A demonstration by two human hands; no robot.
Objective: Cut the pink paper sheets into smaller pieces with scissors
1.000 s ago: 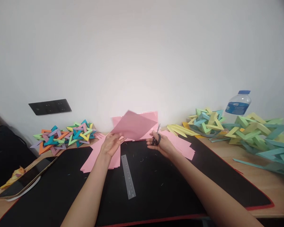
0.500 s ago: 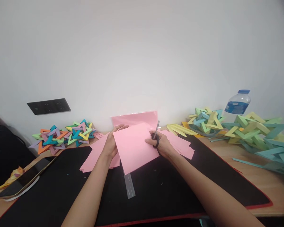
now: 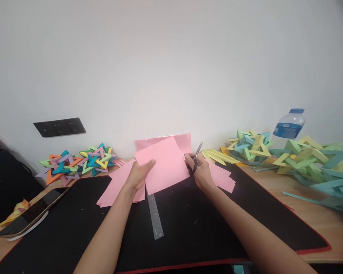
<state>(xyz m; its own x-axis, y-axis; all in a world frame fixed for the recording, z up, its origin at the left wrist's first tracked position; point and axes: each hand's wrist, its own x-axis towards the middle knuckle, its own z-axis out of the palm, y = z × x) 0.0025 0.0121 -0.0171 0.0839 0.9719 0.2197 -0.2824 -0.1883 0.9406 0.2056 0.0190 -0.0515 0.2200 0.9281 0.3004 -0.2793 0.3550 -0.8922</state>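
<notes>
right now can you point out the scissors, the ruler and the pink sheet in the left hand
scissors (image 3: 196,163), head view, on the dark handle
ruler (image 3: 156,219), head view, middle of its uncovered part
held pink sheet (image 3: 166,168), head view, near the middle of its face

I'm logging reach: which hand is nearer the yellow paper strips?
Right: the right hand is just left of the yellow paper strips; the left hand is farther left.

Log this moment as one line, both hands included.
left hand: gripping pink sheet | right hand: holding scissors | ruler: on black mat, partly hidden by sheet
</notes>
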